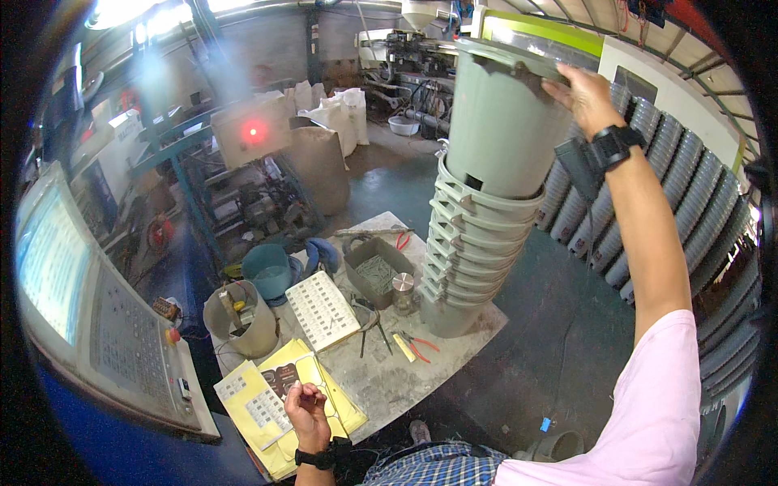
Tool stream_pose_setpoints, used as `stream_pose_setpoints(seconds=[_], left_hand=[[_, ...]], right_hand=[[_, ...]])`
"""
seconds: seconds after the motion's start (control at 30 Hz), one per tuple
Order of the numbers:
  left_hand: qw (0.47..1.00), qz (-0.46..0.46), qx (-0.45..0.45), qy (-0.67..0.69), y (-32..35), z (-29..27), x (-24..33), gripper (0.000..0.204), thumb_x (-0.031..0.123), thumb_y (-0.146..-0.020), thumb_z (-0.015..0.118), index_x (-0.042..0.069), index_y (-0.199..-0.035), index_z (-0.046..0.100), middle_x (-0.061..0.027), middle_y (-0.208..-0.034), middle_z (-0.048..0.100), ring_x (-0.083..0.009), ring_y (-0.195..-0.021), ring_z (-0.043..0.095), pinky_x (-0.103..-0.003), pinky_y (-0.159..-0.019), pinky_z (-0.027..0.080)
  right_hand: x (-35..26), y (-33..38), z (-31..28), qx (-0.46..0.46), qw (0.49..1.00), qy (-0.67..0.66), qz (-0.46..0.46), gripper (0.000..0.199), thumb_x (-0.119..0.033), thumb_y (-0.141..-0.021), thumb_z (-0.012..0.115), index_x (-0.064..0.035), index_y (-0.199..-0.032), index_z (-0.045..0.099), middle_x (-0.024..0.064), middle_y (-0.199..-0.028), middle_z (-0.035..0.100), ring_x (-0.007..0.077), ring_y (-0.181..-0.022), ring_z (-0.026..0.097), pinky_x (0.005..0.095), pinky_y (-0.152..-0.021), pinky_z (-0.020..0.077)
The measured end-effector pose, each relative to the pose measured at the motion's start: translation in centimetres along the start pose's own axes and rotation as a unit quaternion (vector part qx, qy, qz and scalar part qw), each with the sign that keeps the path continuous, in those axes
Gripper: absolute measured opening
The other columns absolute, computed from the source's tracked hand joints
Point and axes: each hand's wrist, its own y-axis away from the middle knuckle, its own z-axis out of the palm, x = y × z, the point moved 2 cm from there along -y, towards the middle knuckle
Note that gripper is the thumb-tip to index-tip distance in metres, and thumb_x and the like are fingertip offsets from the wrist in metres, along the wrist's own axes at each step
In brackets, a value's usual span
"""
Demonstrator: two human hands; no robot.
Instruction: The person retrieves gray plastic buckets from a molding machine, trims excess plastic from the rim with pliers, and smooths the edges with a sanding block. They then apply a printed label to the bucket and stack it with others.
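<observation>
A tall stack of nested grey-green plastic buckets (478, 243) stands on the work table (381, 389). The uppermost bucket (506, 121) sits high in the stack, most of its wall above the rims below. My right hand (585, 95) is closed on this bucket's rim at its right side, arm raised. Low on the left, my left hand (308, 415) hovers over yellow sheets and folders (344, 397), fingers loosely curled and apart, with nothing visible in them. Red-handled pliers (423, 350) lie in front of the stack's foot.
A machine control panel (121, 324) borders the left. On the table are a grey tub (241, 320), a teal bucket (266, 267), a white gridded board (322, 310) and a square bin of small parts (378, 270). More stacked buckets (648, 194) fill the right side.
</observation>
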Motion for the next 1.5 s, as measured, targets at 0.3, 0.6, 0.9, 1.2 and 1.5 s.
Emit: stream_pose_setpoints(seconds=[0.3, 0.6, 0.9, 1.2, 1.5], left_hand=[[0.999, -0.024, 0.014, -0.016, 1.6, -0.5, -0.7, 0.023, 0.016, -0.089, 0.049, 0.006, -0.068, 0.048, -0.0054, -0.066, 0.053, -0.0156, -0.057, 0.050, -0.028, -0.056, 0.043], [0.999, -0.043, 0.029, -0.014, 2.6, -1.9, -1.3, 0.025, 0.021, -0.090, 0.050, 0.009, -0.068, 0.048, -0.0029, -0.067, 0.052, -0.0142, -0.059, 0.049, -0.027, -0.057, 0.042], [0.997, -0.072, 0.033, -0.017, 3.1, -2.3, -1.9, 0.024, 0.022, -0.089, 0.051, 0.010, -0.068, 0.048, -0.0026, -0.067, 0.052, -0.0140, -0.059, 0.049, -0.027, -0.058, 0.040], [0.998, -0.041, 0.045, 0.015, 4.6, -4.3, 0.5, 0.025, 0.021, -0.091, 0.049, 0.010, -0.068, 0.048, -0.0030, -0.067, 0.054, -0.0130, -0.057, 0.050, -0.026, -0.056, 0.043], [0.992, 0.020, 0.126, -0.021, 8.6, -9.8, 4.3, 0.023, 0.025, -0.089, 0.052, 0.012, -0.071, 0.049, -0.0006, -0.067, 0.052, -0.0112, -0.058, 0.048, -0.026, -0.056, 0.041]], right_hand=[[0.3, 1.6, 2.3, -0.043, 0.998, -0.038, 0.012, 0.021, 0.006, -0.080, 0.052, 0.0160, -0.097, 0.044, 0.0241, -0.098, 0.054, 0.0350, -0.076, 0.064, 0.0365, -0.065, 0.0615], [7.5, 5.0, 0.6, 0.032, 0.986, 0.150, 0.063, 0.058, -0.010, -0.084, 0.060, 0.0056, -0.133, 0.033, 0.0185, -0.108, 0.058, 0.0253, -0.074, 0.066, 0.0346, -0.061, 0.0571], [9.9, 9.2, -1.2, -0.066, 0.940, 0.315, 0.109, 0.069, -0.021, -0.088, 0.058, -0.0094, -0.142, 0.018, 0.0215, -0.117, 0.053, 0.0255, -0.066, 0.066, 0.0344, -0.055, 0.0564], [12.3, 11.2, -4.3, -0.038, 0.863, 0.483, -0.143, 0.073, -0.018, -0.082, 0.060, -0.0060, -0.141, 0.018, 0.0276, -0.119, 0.051, 0.0387, -0.097, 0.059, 0.0425, -0.082, 0.0492], [20.7, 13.2, -4.0, 0.166, 0.953, 0.177, 0.180, 0.068, -0.029, -0.077, 0.068, 0.0063, -0.128, 0.039, 0.0206, -0.131, 0.046, 0.0314, -0.118, 0.046, 0.0372, -0.098, 0.0350]])
